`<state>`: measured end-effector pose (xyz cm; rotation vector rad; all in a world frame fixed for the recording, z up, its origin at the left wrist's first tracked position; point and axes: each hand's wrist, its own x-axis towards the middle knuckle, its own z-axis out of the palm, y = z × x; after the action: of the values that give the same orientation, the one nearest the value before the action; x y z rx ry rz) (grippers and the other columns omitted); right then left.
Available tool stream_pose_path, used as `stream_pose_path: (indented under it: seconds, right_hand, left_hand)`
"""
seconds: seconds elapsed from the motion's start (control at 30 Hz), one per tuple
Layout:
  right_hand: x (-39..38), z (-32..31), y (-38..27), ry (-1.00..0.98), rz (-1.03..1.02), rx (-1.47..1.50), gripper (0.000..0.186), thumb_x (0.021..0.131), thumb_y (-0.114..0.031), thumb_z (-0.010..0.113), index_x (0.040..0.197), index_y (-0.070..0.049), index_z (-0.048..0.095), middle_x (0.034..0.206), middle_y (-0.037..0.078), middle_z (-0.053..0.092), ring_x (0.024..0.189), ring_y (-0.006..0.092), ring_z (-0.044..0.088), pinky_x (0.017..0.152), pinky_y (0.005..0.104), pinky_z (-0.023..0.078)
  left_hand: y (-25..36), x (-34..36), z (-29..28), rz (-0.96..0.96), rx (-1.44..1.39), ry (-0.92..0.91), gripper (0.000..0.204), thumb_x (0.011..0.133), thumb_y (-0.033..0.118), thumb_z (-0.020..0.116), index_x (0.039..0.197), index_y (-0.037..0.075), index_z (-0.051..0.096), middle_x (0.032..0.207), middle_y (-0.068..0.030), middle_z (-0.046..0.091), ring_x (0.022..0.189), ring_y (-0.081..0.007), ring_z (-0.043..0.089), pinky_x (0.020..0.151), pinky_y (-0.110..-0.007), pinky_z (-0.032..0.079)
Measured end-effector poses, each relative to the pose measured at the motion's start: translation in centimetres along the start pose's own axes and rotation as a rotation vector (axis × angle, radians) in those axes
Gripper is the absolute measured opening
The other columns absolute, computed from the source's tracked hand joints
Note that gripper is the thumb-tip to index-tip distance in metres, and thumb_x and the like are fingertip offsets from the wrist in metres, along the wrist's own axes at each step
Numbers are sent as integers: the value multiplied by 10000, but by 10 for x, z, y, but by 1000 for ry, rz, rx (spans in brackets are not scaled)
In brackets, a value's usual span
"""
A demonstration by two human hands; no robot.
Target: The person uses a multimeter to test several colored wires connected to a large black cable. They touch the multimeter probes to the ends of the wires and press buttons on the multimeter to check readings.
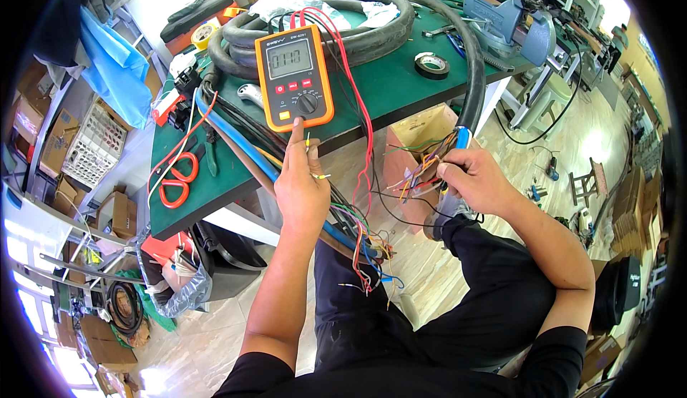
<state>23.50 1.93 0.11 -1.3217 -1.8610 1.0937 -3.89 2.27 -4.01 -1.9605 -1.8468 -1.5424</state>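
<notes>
An orange-framed digital meter [295,76] leans tilted on the green-topped table, its display lit. The index finger of my left hand [304,183] is stretched up to its lower edge, near a yellow button. Thin wires with yellow-tipped ends [321,176] stick out from between that hand's other, curled fingers. My right hand [476,180] pinches the fanned-out coloured wires [422,173] at the end of a thick black cable [474,76]. Red test leads [348,76] and black ones run from the meter's top. Below my left forearm, another bundle of stripped coloured wires [365,248] hangs over my leg.
The thick cable lies coiled [401,30] on the green table [390,105]. Red-handled scissors [175,183], black tape [431,65] and a blue vise [501,22] are on it. A wooden box [411,137] stands underneath; a lined bin [182,283] is at left.
</notes>
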Motion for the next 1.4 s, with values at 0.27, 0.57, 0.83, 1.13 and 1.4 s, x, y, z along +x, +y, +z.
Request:
stream_pose_path:
  seconds: [0.27, 0.57, 0.83, 1.13, 1.4]
  right_hand:
    - [-1, 0, -3, 5, 6, -2, 213, 935, -166, 542, 839, 11, 610, 609, 15, 541, 544, 79, 503, 502, 252, 404]
    - [2, -4, 2, -28, 43, -60, 260, 912, -211, 562, 949, 7, 698, 652, 33, 587, 605, 113, 540, 588, 289, 439]
    - [0, -3, 4, -7, 28, 20, 255, 925, -197, 570, 923, 32, 683, 611, 14, 537, 581, 90, 487, 553, 299, 389]
    - [-1, -3, 2, -23, 75, 34, 241, 931, -193, 559, 919, 11, 685, 612, -1, 538, 556, 62, 472, 513, 272, 372]
    - [0, -1, 3, -15, 21, 28, 228, 947, -170, 527, 829, 2, 619, 603, -3, 524, 536, 62, 475, 488, 245, 377]
  left_hand:
    - [-3, -1, 1, 15, 4, 4, 382, 1017, 143, 449, 1393, 76, 459, 1010, -136, 681, 890, -277, 675, 779, -354, 520]
    - [4, -1, 2, -58, -14, 25, 376, 1001, 107, 474, 1375, 90, 502, 983, -125, 699, 847, -229, 667, 750, -327, 509]
    - [8, -1, 2, -43, -15, 25, 367, 1006, 114, 461, 1369, 92, 509, 991, -128, 695, 876, -250, 668, 766, -339, 508]
    - [8, 0, 0, -69, -8, -8, 375, 1013, 139, 450, 1383, 89, 486, 1019, -132, 692, 883, -242, 666, 783, -343, 512]
    - [5, 0, -1, -32, 2, -14, 394, 1009, 156, 478, 1391, 61, 457, 1057, -141, 675, 909, -281, 670, 763, -362, 523]
